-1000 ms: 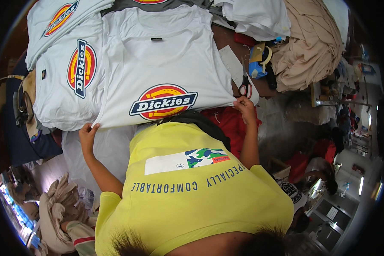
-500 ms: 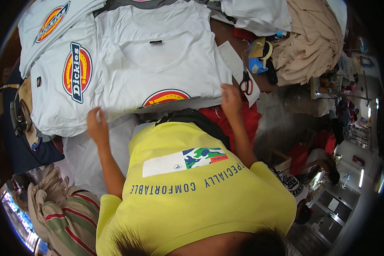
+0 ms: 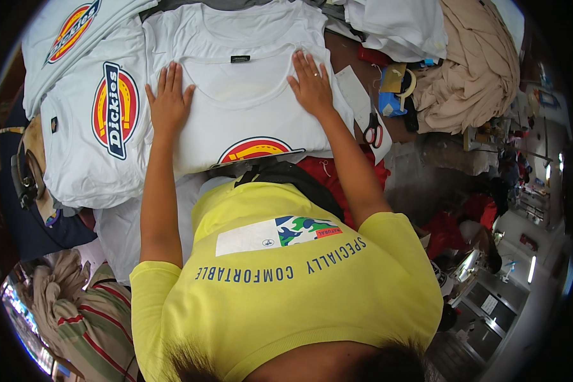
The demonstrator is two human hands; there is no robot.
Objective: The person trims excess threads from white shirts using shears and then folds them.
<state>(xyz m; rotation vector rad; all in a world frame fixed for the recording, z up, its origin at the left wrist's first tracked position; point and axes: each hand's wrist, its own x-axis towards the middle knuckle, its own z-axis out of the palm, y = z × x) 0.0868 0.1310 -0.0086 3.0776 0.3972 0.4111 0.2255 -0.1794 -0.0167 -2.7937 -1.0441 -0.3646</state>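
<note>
A white T-shirt [image 3: 242, 118] with a wide round neck and a dark neck label lies spread in front of me, part of its red and yellow print showing at the near edge. My left hand [image 3: 170, 105] rests flat on its left shoulder, fingers stretched away from me. On the other side of the neckline, my right hand [image 3: 312, 86] lies flat with fingers spread and a ring on one finger. Neither hand grips the cloth. Beneath and beyond it is another white shirt [image 3: 235, 28]. Folded white shirts with a round print [image 3: 116, 111] lie to the left.
Right of the shirt are red-handled scissors [image 3: 374, 132] on white paper, and a blue tape dispenser [image 3: 395, 95]. Beige cloth [image 3: 468, 70] is heaped at the far right. An iron [image 3: 27, 175] stands at the left edge. Red cloth [image 3: 325, 175] hangs at the near table edge.
Both hands have moved away from me, from the shirt's near corners up onto its shoulders beside the neckline, and now lie flat. The neckline looks wider and smoother.
</note>
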